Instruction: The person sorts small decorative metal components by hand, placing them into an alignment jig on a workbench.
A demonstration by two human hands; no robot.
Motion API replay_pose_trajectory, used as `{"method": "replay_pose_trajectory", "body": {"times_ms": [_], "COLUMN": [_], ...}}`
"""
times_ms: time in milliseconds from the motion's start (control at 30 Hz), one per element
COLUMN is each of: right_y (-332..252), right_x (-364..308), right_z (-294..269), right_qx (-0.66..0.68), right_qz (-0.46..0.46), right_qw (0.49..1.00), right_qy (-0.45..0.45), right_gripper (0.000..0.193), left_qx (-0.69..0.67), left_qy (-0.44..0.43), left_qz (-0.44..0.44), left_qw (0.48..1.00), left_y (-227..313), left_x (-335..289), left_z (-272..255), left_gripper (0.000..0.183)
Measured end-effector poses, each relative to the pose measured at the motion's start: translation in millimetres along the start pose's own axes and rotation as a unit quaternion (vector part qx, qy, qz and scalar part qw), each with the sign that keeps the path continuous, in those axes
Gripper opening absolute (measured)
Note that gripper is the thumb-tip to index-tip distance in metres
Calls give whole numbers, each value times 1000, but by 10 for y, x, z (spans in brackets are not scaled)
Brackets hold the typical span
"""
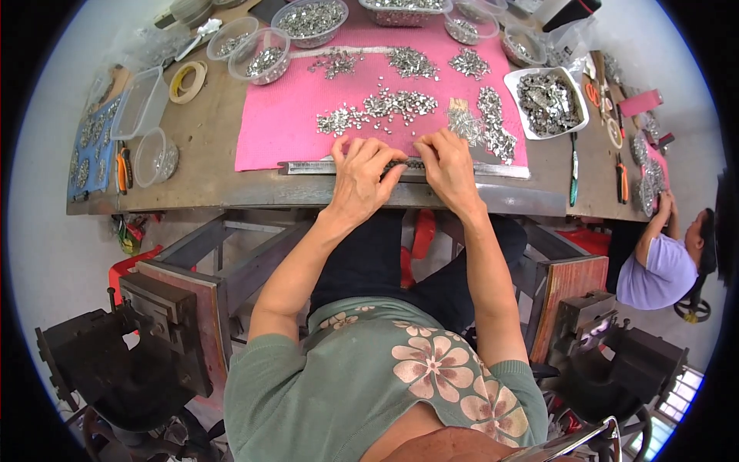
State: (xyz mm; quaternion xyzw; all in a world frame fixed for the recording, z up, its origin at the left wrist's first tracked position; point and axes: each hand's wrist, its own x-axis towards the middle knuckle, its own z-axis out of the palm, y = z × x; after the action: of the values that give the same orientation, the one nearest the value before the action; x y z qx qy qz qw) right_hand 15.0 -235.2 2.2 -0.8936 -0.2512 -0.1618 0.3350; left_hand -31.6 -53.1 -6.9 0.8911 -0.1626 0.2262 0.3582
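Both my hands are at the front edge of a pink mat (269, 131). My left hand (358, 173) is closed, thumb and fingers pinching a dark, narrow segmented strip (408, 163). At the strip's other end my right hand (450, 169) pinches it too, its fingers curled. Partly under the hands lies a long metal ruler (308, 167). Just beyond them a loose pile of small shiny metal pieces (400, 104) spreads over the mat. To the right of my right hand are a heap of thin metal pins (464, 123) and another pile of metal pieces (496, 127).
Clear plastic tubs (310, 19) of metal parts line the back. A white tray (583, 115) of parts, tape roll (187, 82) and orange-handled pliers (622, 181) lie around the mat. Vises (165, 331) flank me below. Another person (660, 266) sits at the far right.
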Motion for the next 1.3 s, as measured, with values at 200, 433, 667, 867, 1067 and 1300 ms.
{"method": "replay_pose_trajectory", "body": {"times_ms": [200,433,667,867,1067,1300], "right_y": [-112,0,129,-14,-97,-72], "right_x": [-178,-72,191,22,-167,-127], "right_z": [14,38,157,-44,-110,-134], "right_qx": [42,35,-41,1,56,64], "right_qz": [-5,0,33,31,15,13], "right_qw": [999,999,999,999,998,998], "right_qy": [6,26,7,-7,-5,-11], "right_gripper": [4,7,10,7,4,7], "left_qx": [-9,-9,-4,17,30,-1], "left_qy": [-7,7,19,44,43,15], "left_qz": [-14,-17,-13,-15,-23,-53], "left_qw": [1000,1000,1000,999,998,998], "left_y": [-4,14,2,6,29,-72], "left_x": [1,-1,-3,-7,10,101], "left_z": [2,27,52,91,106,-31], "left_gripper": [15,17,14,16,17,20]}}
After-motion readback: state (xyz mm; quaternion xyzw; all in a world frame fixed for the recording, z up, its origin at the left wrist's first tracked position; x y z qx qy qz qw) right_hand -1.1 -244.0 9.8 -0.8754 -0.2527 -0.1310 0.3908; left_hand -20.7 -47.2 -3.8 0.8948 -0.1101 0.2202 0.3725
